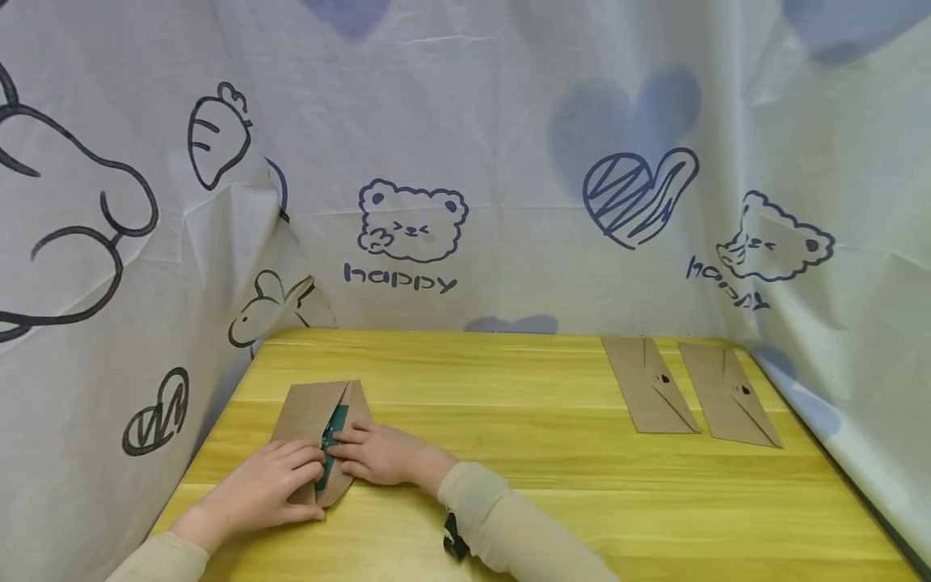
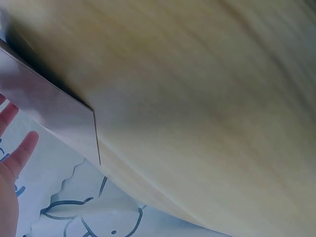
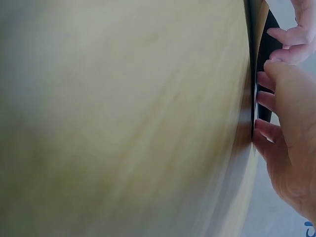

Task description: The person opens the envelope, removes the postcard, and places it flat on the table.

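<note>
On the left part of the table lies a brown kraft-paper envelope (image 1: 309, 410). A dark green card (image 1: 337, 420) shows through its long opening, partly hidden by paper and fingers. My left hand (image 1: 265, 489) grips the envelope's near left part, its fingers bent at the opening and its thumb by the near corner. My right hand (image 1: 385, 454) comes from the right, its fairly straight fingers touching the card and the flap. In the left wrist view, a corner of the envelope (image 2: 54, 98) stands beside the thumb. Both hands (image 3: 291, 138) appear close together in the right wrist view.
Two brown envelopes (image 1: 643, 388) (image 1: 727, 396) lie side by side at the table's back right. The yellow wood-grain table (image 1: 509, 388) meets a white cloth (image 1: 509, 267) with drawings at the back and sides. A small black thing (image 1: 455, 537) shows by the right sleeve.
</note>
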Demonstrator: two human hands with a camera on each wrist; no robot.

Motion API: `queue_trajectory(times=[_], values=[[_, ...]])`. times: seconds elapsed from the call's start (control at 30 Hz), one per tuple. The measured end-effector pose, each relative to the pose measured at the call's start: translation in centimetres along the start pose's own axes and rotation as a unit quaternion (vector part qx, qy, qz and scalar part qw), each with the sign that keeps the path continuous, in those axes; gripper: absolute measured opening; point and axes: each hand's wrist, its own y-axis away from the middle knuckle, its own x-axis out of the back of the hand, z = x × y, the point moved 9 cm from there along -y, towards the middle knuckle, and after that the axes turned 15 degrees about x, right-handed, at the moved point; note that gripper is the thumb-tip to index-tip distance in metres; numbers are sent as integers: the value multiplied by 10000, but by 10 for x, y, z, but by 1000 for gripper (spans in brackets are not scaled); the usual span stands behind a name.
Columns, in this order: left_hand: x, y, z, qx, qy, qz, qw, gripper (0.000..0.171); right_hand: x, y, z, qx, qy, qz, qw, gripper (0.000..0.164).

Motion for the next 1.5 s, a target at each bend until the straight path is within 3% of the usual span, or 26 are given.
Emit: queue_trajectory(times=[0.23,0.63,0.83,1.03,1.23,1.37,1.5], values=[[1,0,1,8,40,6,10000,43,3,-1,0,27,25,103,9999,49],[4,1,2,-69,18,157,9999,45,-1,-5,3,-628,-233,-187,9976,53],[4,0,0,-15,3,127,9999,45,-5,-7,5,-760,-260,-261,9964,53],[0,0,-1,28,63,-20,10000,45,0,-5,5,-607,-383,-110,9974,52],[-2,-1,-1,26,54,-51,10000,44,9,-4,3,-249,24,286,9993,47],[-4,-1,-1,63,-2,-127,9999,43,9,-1,1,-133,224,309,9992,47],[-6,0,-1,144,14,-210,9997,43,7,6,2,-190,87,255,9995,49]])
